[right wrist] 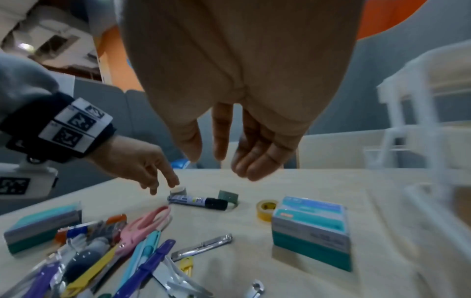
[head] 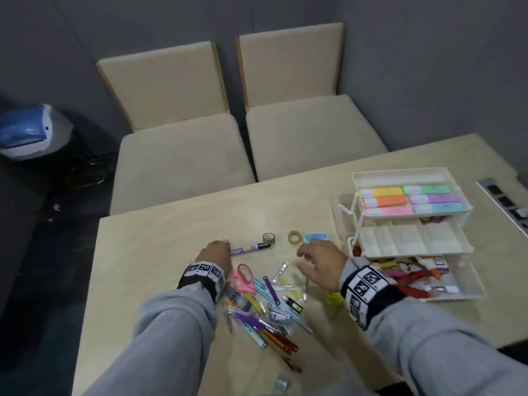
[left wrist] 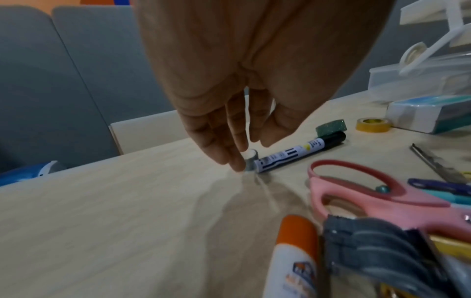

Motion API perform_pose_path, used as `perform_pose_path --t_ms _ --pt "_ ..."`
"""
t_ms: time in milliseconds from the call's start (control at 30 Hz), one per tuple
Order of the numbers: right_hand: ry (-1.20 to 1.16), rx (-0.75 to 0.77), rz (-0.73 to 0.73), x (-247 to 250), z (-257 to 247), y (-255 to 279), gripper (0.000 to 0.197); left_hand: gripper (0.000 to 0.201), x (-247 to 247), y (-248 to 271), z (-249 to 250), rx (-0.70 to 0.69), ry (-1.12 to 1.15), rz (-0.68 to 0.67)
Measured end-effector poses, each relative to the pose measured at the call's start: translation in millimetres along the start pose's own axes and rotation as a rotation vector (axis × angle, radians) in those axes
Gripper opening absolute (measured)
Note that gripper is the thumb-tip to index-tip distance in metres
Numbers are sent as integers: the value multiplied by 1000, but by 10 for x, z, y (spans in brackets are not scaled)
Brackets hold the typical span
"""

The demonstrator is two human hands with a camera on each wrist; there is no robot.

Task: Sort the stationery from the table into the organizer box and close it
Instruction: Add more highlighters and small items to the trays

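Stationery, loose lot, nearest me on the worktop [head: 160,252]: pens, clips and pink scissors [head: 243,278] in a heap; all light, stiff and slick, so I judge each best pinched at mid-length. Beyond the heap, a marker [head: 250,249] lying flat with a small clear tape roll [left wrist: 251,160] at its end; the roll is tiny and likely to skid, best nipped across its rim. My left hand [head: 215,257] has its grip nearly closed, fingertips [left wrist: 235,161] touching that roll, nothing lifted. My right hand [head: 321,262] hovers spread, holding nothing. Farther right, organizer box [head: 411,224], tiers fanned open, highlighters in the top tray.
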State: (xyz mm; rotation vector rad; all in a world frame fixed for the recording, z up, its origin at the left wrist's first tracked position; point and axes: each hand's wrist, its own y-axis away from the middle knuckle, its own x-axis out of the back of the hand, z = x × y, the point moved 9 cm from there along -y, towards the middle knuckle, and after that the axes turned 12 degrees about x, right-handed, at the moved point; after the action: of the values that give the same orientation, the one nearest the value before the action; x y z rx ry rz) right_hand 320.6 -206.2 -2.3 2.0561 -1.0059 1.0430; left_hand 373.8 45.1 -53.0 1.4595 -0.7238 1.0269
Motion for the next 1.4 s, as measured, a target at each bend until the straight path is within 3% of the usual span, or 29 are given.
perform_pose_path --t_ms 100,367,567,733,800,900,967,1033,1133,1300,1367,1400 --pt "31 -132 -151 -292 51 -334 46 18 -55 -26 -36 -30 56 -8" --pt "192 -251 -274 -530 95 -856 65 20 -147 -189 -247 -63 105 -16" --pt "310 -291 -386 -609 84 -953 57 26 -132 -278 -434 -24 261 -15" --pt "365 -288 -487 -756 75 -933 34 36 153 26 -590 -67 632 195" --pt "332 -366 -483 -784 131 -899 27 40 176 210 -705 -47 695 255" --pt "422 -301 -558 -707 75 -824 40 44 106 458 -853 -8 729 279" --pt "316 -287 -493 -689 74 -794 46 44 47 599 -932 17 781 267" --pt "162 -346 -399 -630 129 -747 35 38 49 775 -910 2 833 228" --pt "-72 -343 -101 -355 122 -637 19 32 30 975 -732 -25 835 163" --pt "-300 -197 281 203 112 -92 30 33 181 1170 -245 -82 756 342" --pt "-342 -174 399 463 249 291 28 20 270 1208 95 -103 702 362" --pt "-350 -177 463 606 357 519 26 25 323 1228 308 -136 675 356"
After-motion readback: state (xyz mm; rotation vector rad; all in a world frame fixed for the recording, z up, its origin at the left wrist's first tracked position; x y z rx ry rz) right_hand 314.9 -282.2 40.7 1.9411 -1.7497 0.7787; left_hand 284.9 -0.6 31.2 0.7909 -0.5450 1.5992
